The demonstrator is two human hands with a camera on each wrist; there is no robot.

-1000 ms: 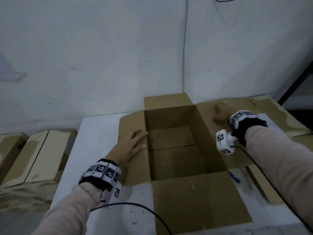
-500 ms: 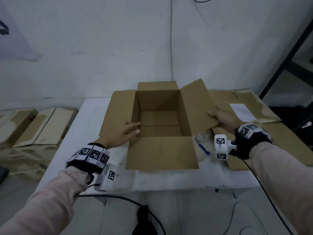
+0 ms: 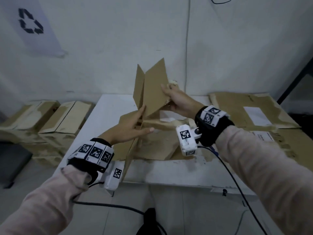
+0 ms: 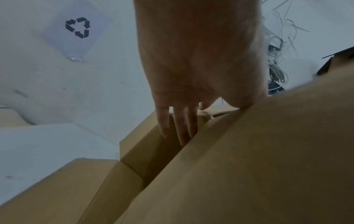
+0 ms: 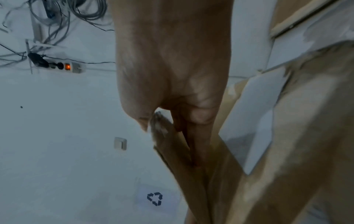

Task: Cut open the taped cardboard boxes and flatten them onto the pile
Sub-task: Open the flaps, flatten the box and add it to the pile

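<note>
Wall (image 3: 101,48) fills the upper half of the head view, with a recycling sign (image 3: 30,22) at upper left; below it the white counter (image 3: 108,112) runs across the middle of the frame. Flattened cardboard, the pile (image 3: 254,106), lies at the right of the frame, and boxes that look taped shut (image 3: 55,116) sit low at the left, off the counter's edge. At the centre of the frame stands the box (image 3: 152,85) being worked, already cut open and half collapsed, its panels rising in a fan above the counter while its lower flaps trail on the surface. The left hand (image 3: 128,129) lies flat against the box's near panel, fingers (image 4: 184,128) straight and close together, pressing into the fold. The right hand (image 3: 177,100) holds the far panel's edge, thumb on one face and fingers (image 5: 195,136) curled behind it in a pinch. This looks like the flattening step, partway done: the walls are skewed but not yet closed on each other. The next move probably calls for pushing the two panels together until the creases lie flat, then carrying the sheet rightward onto the pile.
</note>
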